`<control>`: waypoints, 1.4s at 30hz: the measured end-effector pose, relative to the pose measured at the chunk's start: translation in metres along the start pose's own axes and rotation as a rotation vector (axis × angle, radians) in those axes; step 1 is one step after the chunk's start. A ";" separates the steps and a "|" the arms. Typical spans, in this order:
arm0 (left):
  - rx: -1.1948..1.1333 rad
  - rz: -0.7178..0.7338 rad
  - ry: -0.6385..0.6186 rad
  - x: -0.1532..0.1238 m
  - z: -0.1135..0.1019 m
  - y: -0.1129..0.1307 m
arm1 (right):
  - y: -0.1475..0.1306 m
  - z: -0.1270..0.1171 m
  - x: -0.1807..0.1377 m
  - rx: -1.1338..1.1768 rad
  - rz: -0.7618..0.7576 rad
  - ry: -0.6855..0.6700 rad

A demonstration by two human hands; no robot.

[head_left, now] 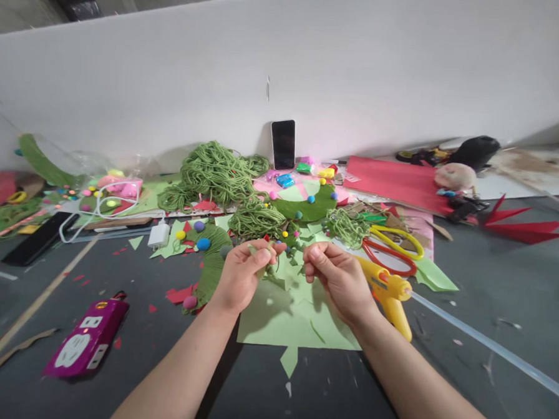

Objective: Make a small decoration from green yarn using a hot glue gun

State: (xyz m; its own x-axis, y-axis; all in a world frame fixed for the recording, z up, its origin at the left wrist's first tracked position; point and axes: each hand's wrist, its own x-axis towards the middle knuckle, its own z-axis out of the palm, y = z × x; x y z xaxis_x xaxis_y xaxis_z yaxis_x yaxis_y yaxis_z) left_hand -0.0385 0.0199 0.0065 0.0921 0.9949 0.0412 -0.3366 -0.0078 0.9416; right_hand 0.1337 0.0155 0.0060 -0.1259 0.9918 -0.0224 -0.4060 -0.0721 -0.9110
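My left hand (242, 271) is closed in a pinch on a short piece of green yarn (271, 259) that hangs between both hands. My right hand (336, 274) is curled into a loose fist just right of it, its fingertips pinched; what it grips is too small to make out. Both hands hover above a light green paper sheet (297, 320) on the dark table. A yellow glue gun (390, 295) lies just right of my right wrist. Loose heaps of green yarn (218, 172) sit behind the hands.
Yellow-and-red scissors (392, 247) lie behind the glue gun. A purple power strip (88, 340) sits at left, with a white charger (159, 234) and cable beyond. A phone (283, 144) leans on the white wall. Red paper (393, 178), pompoms and paper scraps litter the back.
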 end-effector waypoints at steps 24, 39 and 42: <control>0.203 -0.416 -0.171 -0.004 0.001 0.010 | -0.008 -0.005 -0.007 -0.539 -0.120 -0.345; 0.357 -0.449 -0.140 -0.002 -0.003 0.001 | 0.002 -0.006 -0.006 -0.700 -0.281 -0.236; 0.261 -0.476 -0.138 -0.002 -0.002 0.000 | 0.003 -0.003 -0.008 -0.729 -0.313 -0.167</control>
State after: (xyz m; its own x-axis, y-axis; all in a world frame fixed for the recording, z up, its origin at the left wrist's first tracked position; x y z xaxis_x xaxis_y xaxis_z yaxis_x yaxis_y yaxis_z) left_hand -0.0410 0.0185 0.0059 0.3047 0.8724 -0.3822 0.0137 0.3973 0.9176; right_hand 0.1365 0.0078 0.0026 -0.2609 0.9218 0.2868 0.2401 0.3497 -0.9056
